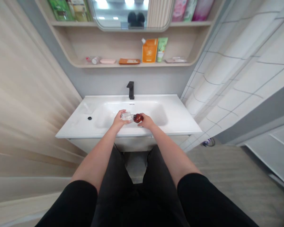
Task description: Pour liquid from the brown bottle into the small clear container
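Observation:
Over the white washbasin point(159, 115), my left hand point(119, 120) is closed around a clear, see-through bottle point(126, 116). A glossy reddish-brown bottle point(137, 118) sits in the grip of my right hand point(147, 121), which covers its right side. The two bottles meet end to end at a narrow dark part between them. Whether they touch or one is tipped into the other is too small to tell. Behind my hands stands a black faucet point(131, 90).
A small black round piece point(89, 118) lies on the counter point(73, 126) at left. Above, a shelf point(104, 65) carries an orange pouch point(150, 51), a green tube point(161, 49), a pink bar point(108, 61) and an orange packet point(129, 61). A mirror point(120, 15) hangs higher. Curtains point(26, 94) hang at left.

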Tool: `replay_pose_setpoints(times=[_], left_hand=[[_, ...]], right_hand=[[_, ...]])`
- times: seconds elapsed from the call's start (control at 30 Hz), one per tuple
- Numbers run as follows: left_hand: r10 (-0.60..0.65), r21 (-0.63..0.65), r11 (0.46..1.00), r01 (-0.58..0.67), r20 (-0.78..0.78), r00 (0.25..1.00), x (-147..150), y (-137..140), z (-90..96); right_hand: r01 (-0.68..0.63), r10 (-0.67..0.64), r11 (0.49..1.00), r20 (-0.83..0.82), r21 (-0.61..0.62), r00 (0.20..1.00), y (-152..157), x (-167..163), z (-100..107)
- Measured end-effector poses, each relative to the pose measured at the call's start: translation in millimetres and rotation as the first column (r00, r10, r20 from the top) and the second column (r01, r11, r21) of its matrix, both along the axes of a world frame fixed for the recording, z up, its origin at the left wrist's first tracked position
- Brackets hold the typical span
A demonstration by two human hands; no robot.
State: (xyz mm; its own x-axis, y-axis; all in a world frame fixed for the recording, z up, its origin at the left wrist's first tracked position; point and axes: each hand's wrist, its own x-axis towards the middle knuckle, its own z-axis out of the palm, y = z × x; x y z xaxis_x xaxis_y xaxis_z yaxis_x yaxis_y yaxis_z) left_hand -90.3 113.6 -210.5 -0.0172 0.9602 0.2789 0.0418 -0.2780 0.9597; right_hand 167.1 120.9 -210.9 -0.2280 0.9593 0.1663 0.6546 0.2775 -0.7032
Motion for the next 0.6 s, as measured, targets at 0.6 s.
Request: replay_pose_setpoints(times=[0.6], left_hand=[[-0.001, -0.059, 0.998, 0.006, 0.08, 0.997, 1.9, -0.8, 1.5]], right_hand=[[-0.006, 0.006, 1.0, -0.015, 0.008, 1.0, -0.7, 0.5, -1.3]])
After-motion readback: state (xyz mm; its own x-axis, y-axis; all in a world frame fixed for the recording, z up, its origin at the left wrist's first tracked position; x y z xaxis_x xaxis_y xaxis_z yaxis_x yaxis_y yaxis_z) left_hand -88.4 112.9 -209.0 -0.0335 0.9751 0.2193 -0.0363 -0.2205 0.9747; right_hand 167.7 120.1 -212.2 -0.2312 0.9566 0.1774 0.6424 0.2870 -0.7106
